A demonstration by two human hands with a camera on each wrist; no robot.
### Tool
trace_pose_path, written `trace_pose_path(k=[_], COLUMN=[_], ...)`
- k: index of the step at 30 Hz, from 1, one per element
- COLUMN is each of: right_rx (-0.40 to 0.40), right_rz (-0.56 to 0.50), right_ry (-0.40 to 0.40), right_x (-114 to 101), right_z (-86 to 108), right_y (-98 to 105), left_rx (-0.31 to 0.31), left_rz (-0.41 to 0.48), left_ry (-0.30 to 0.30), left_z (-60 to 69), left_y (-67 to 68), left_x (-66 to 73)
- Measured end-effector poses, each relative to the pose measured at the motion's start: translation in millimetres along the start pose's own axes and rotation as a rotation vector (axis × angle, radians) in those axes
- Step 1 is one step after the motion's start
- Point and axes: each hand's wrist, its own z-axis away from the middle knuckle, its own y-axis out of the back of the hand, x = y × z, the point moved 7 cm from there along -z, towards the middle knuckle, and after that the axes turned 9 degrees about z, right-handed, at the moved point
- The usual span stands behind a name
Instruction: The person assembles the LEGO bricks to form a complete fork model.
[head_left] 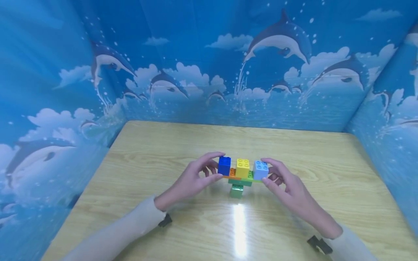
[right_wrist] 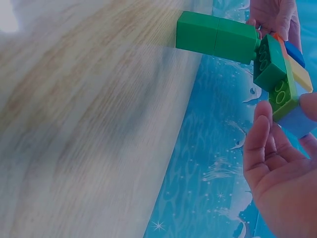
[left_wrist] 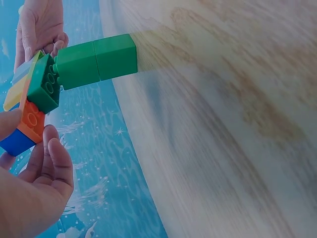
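A small structure of toy building bricks stands upright on the table. Two stacked green bricks [left_wrist: 96, 62] form its column, with a wider dark green brick [left_wrist: 43, 85] across the top. Above that lie an orange brick [left_wrist: 32, 119] and a lime green brick [right_wrist: 283, 96], end to end. A dark blue brick [head_left: 224, 166], a yellow brick [head_left: 242, 168] and a light blue brick [head_left: 260, 170] sit in a spaced row on top. My left hand [head_left: 197, 175] pinches the dark blue brick's end between thumb and fingers. At the opposite end, my right hand [head_left: 290, 188] pinches the light blue brick.
The wood-grain table [head_left: 156, 145] extends around the structure on all sides. Blue curtains [head_left: 196, 32] printed with dolphins and clouds rise behind it and along its left and right edges. A bright light reflection [head_left: 240, 228] lies on the tabletop in front of the bricks.
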Motion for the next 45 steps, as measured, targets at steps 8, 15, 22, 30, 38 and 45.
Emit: trace_pose_path(k=[8, 15, 22, 30, 38, 45], right_rx=[-0.012, -0.014, -0.003, 0.001, -0.010, -0.015], right_rz=[0.020, 0.027, 0.029, 0.051, 0.069, 0.068], right_ry=[0.001, 0.009, -0.004, 0.008, 0.033, 0.033], right_x=[-0.5, -2.4, -2.7, -7.3, -10.8, -11.1], right_z=[2.0, 3.6, 7.8, 9.6, 8.7, 12.1], right_y=[-2.4, -3.8, -1.7, -1.5, -2.4, -2.7], left_rx=[0.005, 0.015, 0.011, 0.008, 0.010, -0.016], left_rz=[0.017, 0.021, 0.043, 0.051, 0.047, 0.009], left_ry=[-0.013, -0.005, -0.006, 0.012, 0.011, -0.006], left_z=[5.1, 7.9, 9.5, 12.2, 14.3, 13.2], left_y=[-1.9, -3.5, -9.6, -8.7, -5.0, -4.6], left_x=[-2.2, -1.9, -3.8, -4.7, -6.3, -3.8])
